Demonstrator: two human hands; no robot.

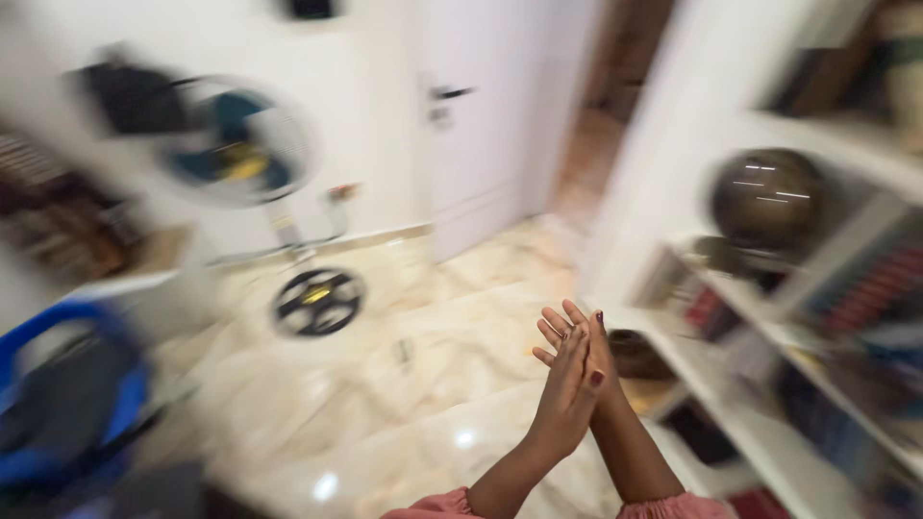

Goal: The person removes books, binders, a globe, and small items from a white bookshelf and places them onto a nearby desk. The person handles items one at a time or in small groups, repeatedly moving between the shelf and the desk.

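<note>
Bright, even room light. Glare spots shine on the floor (404,384) below the fan (240,144). Heavy motion blur smears everything, worst toward the edges around the fan.

Hands pressed together low center-right, left hand (565,399) in front of right hand (598,358), over the floor (385,404). Shelf unit (769,442) runs along the right w/ a globe (766,197) on an upper shelf, books below it. Fan (252,144) stands far left-center near the wall, door (471,115) to its right. Chair (58,404) bottom left.
</note>
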